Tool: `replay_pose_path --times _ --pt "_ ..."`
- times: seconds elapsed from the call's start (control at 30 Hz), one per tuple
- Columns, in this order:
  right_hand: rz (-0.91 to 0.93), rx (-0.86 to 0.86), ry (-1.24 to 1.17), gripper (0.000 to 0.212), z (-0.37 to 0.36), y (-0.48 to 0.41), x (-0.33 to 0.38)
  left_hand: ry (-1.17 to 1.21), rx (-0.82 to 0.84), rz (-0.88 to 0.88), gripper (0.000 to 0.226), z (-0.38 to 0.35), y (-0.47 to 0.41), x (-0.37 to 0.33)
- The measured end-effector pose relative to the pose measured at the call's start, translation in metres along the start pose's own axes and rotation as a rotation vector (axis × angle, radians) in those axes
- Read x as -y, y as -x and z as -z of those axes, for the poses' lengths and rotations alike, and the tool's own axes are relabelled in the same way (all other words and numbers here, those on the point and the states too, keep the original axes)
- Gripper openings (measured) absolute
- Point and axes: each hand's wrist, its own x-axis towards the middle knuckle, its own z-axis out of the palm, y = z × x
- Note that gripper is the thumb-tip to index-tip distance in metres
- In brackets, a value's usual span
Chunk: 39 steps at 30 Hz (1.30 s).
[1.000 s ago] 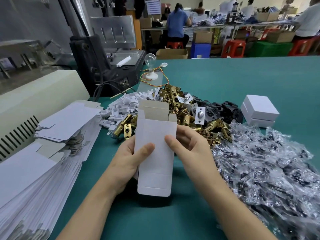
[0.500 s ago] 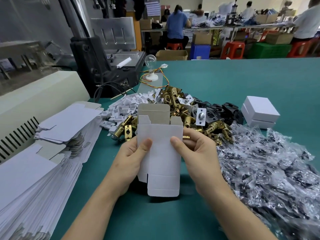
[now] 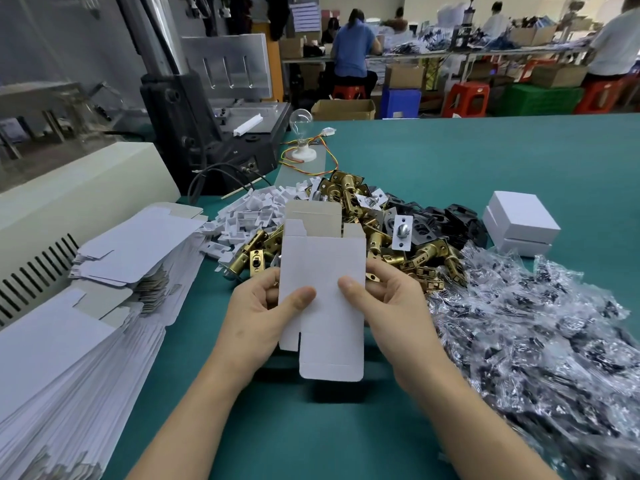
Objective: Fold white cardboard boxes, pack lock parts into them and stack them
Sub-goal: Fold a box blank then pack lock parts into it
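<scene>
Gripping white cardboard box (image 3: 323, 271) upright, flaps open, both hands (image 3: 258, 317).

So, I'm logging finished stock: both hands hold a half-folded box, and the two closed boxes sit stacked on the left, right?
Not quite. The head view shows the closed boxes stacked on the right, not the left. The left hand and right hand do hold the half-folded box.

Green table (image 3: 450, 168): flat box blanks (image 3: 86, 323), brass latches (image 3: 381, 244), bagged parts (image 3: 536, 341), folded boxes (image 3: 521, 225), bulb (image 3: 302, 133).
</scene>
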Motion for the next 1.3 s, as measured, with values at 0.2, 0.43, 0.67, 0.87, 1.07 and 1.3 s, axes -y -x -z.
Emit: replay_pose_path --times 0.2,0.43,0.67,0.87,1.07,1.3 --pt "0.08 -0.061 0.128 0.041 -0.0015 0.0015 -0.0001 -0.168 -0.079 -0.161 0.064 -0.0056 0.0015 0.0035" --pt "0.177 0.018 0.253 0.066 -0.0079 0.0053 0.0034 -0.177 -0.067 -0.25 0.082 -0.0089 0.0027 0.0028" --pt "0.284 -0.052 0.335 0.066 -0.0064 0.0072 0.0069 -0.128 -0.025 -0.279 0.074 -0.0092 0.0061 0.0007" --pt "0.25 -0.029 0.307 0.038 -0.0027 0.0046 0.0049 -0.031 0.013 -0.298 0.04 -0.0063 0.0086 -0.0035" --pt "0.172 -0.016 0.271 0.019 -0.0024 0.004 0.0042 -0.083 -0.037 -0.279 0.013 -0.0074 0.0068 -0.004" --pt "0.048 0.023 0.192 0.021 -0.0033 0.0024 0.0019 -0.135 -0.084 -0.276 0.009 -0.0065 0.0043 -0.0029"
